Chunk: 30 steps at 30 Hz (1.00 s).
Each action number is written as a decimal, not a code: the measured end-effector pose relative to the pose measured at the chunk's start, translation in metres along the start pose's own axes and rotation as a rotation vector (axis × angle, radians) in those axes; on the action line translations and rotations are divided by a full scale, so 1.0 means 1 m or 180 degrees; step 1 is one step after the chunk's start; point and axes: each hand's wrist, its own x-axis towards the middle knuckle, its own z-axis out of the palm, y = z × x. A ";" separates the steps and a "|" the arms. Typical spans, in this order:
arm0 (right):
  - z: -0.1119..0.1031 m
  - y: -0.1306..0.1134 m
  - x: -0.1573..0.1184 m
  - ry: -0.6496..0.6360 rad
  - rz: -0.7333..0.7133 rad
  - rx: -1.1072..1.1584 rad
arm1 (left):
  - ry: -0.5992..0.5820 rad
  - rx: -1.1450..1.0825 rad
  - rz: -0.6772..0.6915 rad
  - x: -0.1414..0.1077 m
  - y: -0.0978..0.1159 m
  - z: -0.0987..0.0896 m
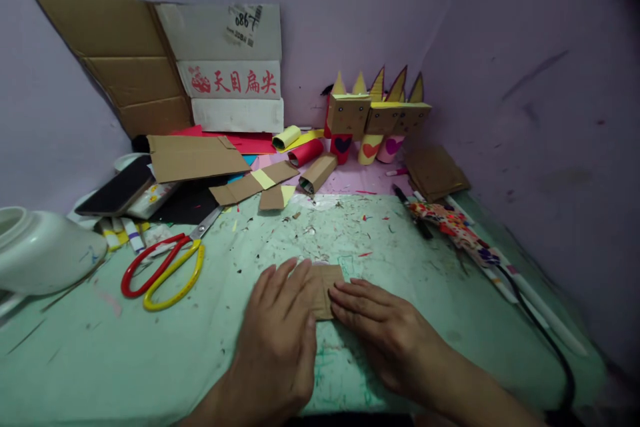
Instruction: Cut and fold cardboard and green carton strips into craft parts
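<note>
A small piece of brown cardboard (326,287) lies on the green tabletop close to me, between my two hands. My left hand (280,327) rests flat over its left part, fingers stretched forward and slightly apart. At the right edge of the cardboard, my right hand (383,320) touches it with its fingers extended and lying side by side; its thumb is hidden. Scissors (173,270) with one red and one yellow handle lie to the left of my left hand.
A white pot (45,250) lies at the left. Cardboard scraps (200,159) and paper rolls (319,173) spread across the back. Three cardboard figures (350,117) stand by the wall. At the right are a patterned glue gun (457,230) with a black cord and markers.
</note>
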 end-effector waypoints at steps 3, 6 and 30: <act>-0.006 0.001 0.004 0.0155 0.0018 0.0477 | -0.0809 0.0418 0.0291 0.002 0.000 0.009; -0.016 0.007 0.016 0.0464 0.0675 0.0862 | -0.1031 0.0593 0.0286 0.000 0.000 0.014; -0.013 0.041 0.051 0.1053 0.1339 0.3206 | 0.0343 -0.1179 -0.0642 0.060 -0.044 0.001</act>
